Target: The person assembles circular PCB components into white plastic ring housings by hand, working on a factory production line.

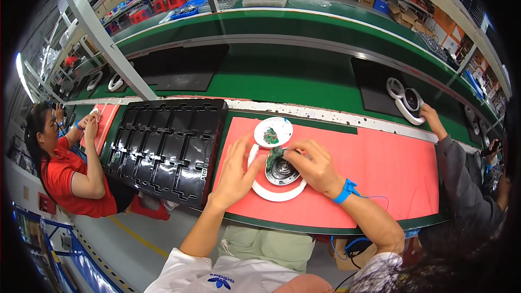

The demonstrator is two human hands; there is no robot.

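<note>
A white ring-shaped housing (278, 195) lies on the pink mat (374, 173) before me. Inside it sits a round black part (283, 173) with a shiny centre, and a green circuit board (274, 155) shows at its upper left. My left hand (233, 178) grips the housing's left side, thumb over the rim. From the right, my right hand (317, 168) is closed in a pinch at the board's edge; its fingertips hide what they hold. Just beyond, touching or nearly touching the ring, a white disc (285, 126) carries another green board (270, 136). A blue wrist strap (345, 190) circles my right wrist.
A black moulded tray (168, 146) stands left of the mat. Beyond a pale ledge runs a green conveyor (282, 78) with black mats. At right, a co-worker's hand (432, 119) touches a white double-ring unit (404, 100). Another person (76, 163) works at left.
</note>
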